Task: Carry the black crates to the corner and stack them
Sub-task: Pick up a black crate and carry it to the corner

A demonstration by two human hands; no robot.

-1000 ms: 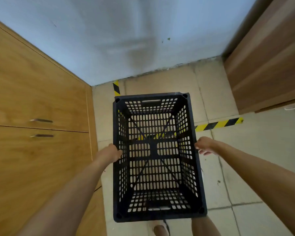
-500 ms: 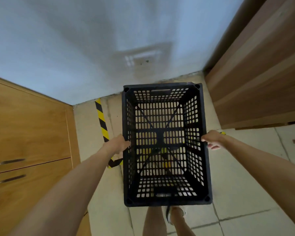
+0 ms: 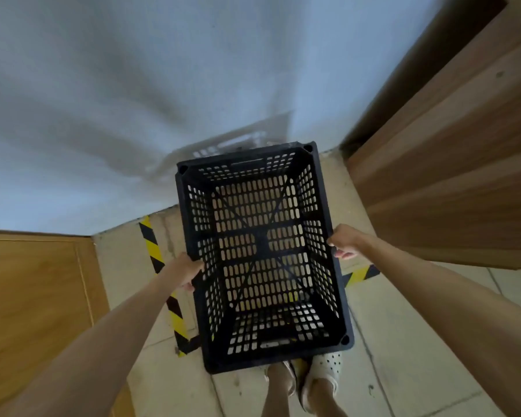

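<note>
Now I am carrying the black perforated plastic crate (image 3: 262, 254), left hand (image 3: 184, 270) and right hand (image 3: 346, 241) gripping its long rims, above the floor's corner; next I judge it needs lowering squarely there.

My only view, the head camera, looks steeply down and forward, close over the black crate (image 3: 262, 254) toward the wall (image 3: 133, 100)
</note>
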